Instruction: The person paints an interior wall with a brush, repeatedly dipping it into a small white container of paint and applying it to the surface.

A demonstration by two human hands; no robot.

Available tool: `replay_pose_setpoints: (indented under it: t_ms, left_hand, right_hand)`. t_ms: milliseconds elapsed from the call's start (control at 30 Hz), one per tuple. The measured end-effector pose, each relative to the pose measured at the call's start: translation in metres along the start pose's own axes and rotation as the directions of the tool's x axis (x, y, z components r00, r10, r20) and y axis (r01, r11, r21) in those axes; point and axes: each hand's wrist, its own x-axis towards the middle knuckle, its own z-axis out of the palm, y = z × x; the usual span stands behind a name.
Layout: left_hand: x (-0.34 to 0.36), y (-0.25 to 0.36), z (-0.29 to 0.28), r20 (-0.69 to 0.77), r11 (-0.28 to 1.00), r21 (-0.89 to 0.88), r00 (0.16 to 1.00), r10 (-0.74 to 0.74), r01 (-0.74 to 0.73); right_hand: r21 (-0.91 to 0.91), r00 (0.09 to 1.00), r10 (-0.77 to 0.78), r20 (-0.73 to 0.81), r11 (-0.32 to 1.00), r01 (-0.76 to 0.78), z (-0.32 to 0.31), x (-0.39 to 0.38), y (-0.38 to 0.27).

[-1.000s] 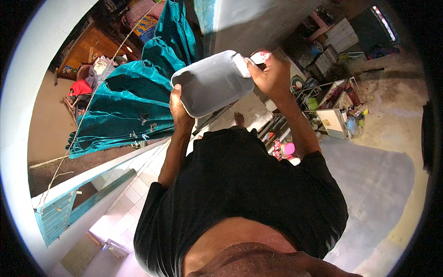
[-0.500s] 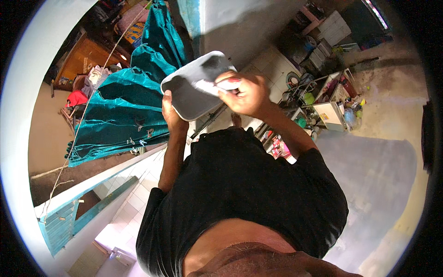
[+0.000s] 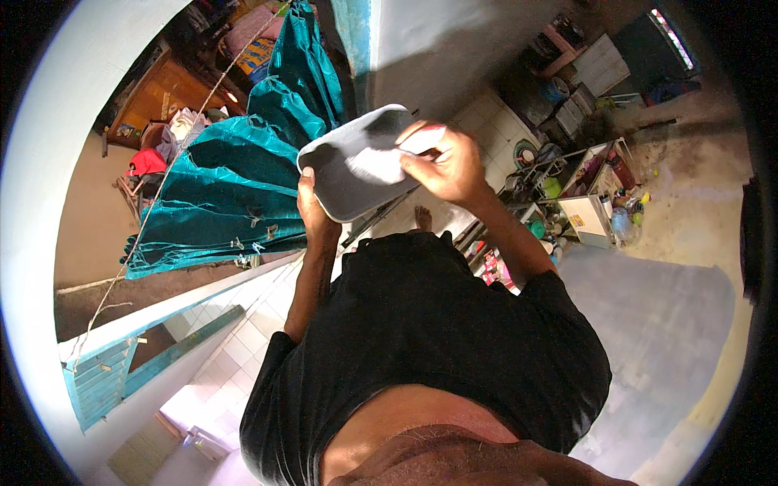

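A shallow grey tray [image 3: 344,198] with rounded corners is tilted in front of my chest. My left hand [image 3: 316,206] grips its near left edge, with the thumb on the rim and the other fingers hidden underneath. Over the tray's right side, my right hand [image 3: 452,166] is closed on a small white and red object [image 3: 423,139]; the fingers cover much of it, and its kind is unclear. A bright white patch [image 3: 375,166] shows on the tray's inside just left of those fingers. I cannot tell whether it is powder or light.
Left of the tray hangs a teal curtain [image 3: 219,194] beside a thin cord [image 3: 174,158]. A low shelf unit [image 3: 587,219] with kitchen clutter stands to the right. Beyond the tray rises a grey wall [image 3: 438,44]. My bare foot [image 3: 423,217] shows on the tiled floor below.
The tray and both hands have shifted slightly right and lower in view, as has the background. More of the white patch shows inside the tray. Both hands keep their holds.
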Motion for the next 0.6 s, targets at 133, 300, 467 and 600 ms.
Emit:
replay_pose_setpoints:
  t_ms: [133, 300, 467, 600]
  left_hand:
    - [-0.004, 0.000, -0.001, 0.014, 0.981, 0.189, 0.999, 0.032, -0.034]
    - [-0.008, 0.004, 0.003, -0.074, 0.996, 0.086, 0.997, 0.020, -0.014]
    - [0.001, -0.002, -0.002, -0.103, 0.998, 0.059, 0.995, 0.004, 0.002]
    - [0.005, 0.001, -0.005, -0.055, 1.000, -0.001, 0.998, 0.024, -0.024]
  right_hand:
    - [-0.366, 0.995, -0.095, -0.023, 0.927, 0.080, -0.024, 0.005, 0.010]
    - [-0.660, 0.979, -0.169, -0.112, 0.749, 0.054, -0.029, 0.005, 0.012]
    - [-0.674, 0.961, -0.250, -0.115, 0.731, 0.110, -0.027, 0.003, 0.009]
    - [-0.322, 0.982, -0.137, -0.134, 0.943, 0.088, -0.029, 0.010, -0.015]
